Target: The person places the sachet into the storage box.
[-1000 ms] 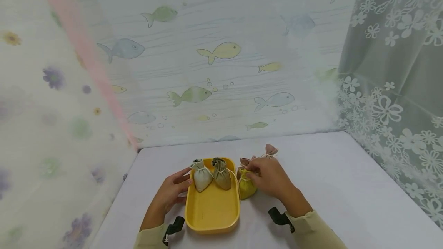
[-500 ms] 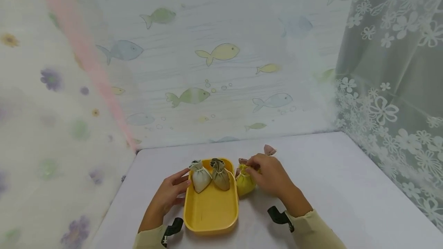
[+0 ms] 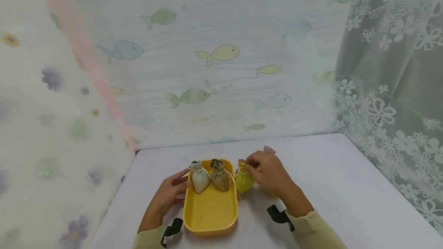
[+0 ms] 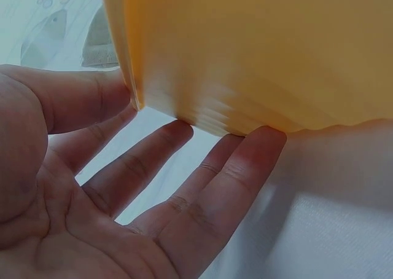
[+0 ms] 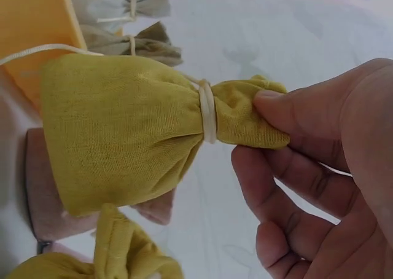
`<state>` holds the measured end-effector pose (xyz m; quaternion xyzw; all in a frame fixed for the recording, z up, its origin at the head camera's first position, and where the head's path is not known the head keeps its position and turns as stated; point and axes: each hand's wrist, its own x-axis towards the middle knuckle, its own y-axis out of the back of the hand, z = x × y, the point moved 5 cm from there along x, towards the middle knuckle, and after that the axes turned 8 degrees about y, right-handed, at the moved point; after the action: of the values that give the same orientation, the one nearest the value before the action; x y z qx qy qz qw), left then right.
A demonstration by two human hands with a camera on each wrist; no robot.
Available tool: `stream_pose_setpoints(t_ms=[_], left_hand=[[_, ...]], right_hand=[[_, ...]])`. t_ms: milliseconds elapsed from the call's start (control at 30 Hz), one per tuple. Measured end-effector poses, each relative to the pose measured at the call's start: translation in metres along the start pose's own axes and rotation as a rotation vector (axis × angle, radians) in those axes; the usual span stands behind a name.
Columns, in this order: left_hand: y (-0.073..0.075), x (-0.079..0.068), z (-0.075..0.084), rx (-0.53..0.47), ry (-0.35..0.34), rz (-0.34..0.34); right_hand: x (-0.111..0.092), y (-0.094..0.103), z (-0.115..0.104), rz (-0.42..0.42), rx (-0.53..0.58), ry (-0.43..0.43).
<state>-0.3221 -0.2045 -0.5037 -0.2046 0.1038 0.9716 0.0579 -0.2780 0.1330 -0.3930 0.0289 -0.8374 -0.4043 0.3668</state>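
Observation:
My right hand (image 3: 271,170) pinches the gathered neck of a yellow-green drawstring pouch (image 5: 129,125) between thumb and fingers, above its white cord. The pouch hangs beside the right rim of a yellow tray (image 3: 211,214). My left hand (image 3: 170,193) rests along the tray's left side; in the left wrist view its extended fingers (image 4: 230,168) and thumb touch the outer wall. Inside the tray, at its far end, sit a pale grey pouch (image 3: 201,180) and a brown pouch (image 3: 221,180), both tied.
A second yellow-green pouch (image 5: 135,248) and a brownish-pink pouch (image 5: 61,187) lie near the held one. Another pink pouch top (image 3: 269,150) shows behind my right hand. A white cloth (image 3: 311,164) covers the table; patterned curtains (image 3: 221,72) enclose it.
The held yellow-green pouch has risen slightly and moved left toward the tray, its cord now hanging over the rim. Part of another yellow-green pouch shows under my right hand. My left hand stays put.

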Motion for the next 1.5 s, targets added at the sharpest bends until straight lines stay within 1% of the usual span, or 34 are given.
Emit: stream_pose_setpoints(t_ms=[133,300,400,533,633,800,967,1100,1233,1500], left_hand=[[-0.001,0.001,0.0,0.002,-0.003,0.003],[-0.001,0.001,0.0,0.001,-0.009,0.006],[-0.001,0.0,0.001,0.005,-0.01,0.006],[0.0,-0.001,0.001,0.008,-0.01,0.006],[0.0,-0.002,0.0,0.007,-0.005,0.007],[0.001,-0.002,0.0,0.003,-0.005,0.008],[0.0,-0.002,0.001,0.0,-0.011,0.003],[0.001,-0.002,0.001,0.003,-0.013,0.004],[0.001,-0.001,0.001,-0.001,-0.011,0.004],[0.001,-0.001,0.0,0.0,-0.009,-0.002]], right_hand=[[0.004,0.004,-0.005,0.024,-0.041,0.032],[0.009,0.009,-0.012,0.047,-0.048,0.07],[0.013,0.01,-0.017,0.056,-0.02,0.096],[0.017,0.009,-0.025,0.046,0.03,0.095],[0.021,0.006,-0.032,0.027,0.078,0.089],[0.025,-0.002,-0.042,0.01,0.126,0.125],[0.028,-0.011,-0.048,-0.026,0.138,0.153],[0.03,-0.017,-0.053,-0.052,0.14,0.148],[0.031,-0.023,-0.056,-0.058,0.141,0.152],[0.032,-0.033,-0.065,-0.059,0.142,0.205]])
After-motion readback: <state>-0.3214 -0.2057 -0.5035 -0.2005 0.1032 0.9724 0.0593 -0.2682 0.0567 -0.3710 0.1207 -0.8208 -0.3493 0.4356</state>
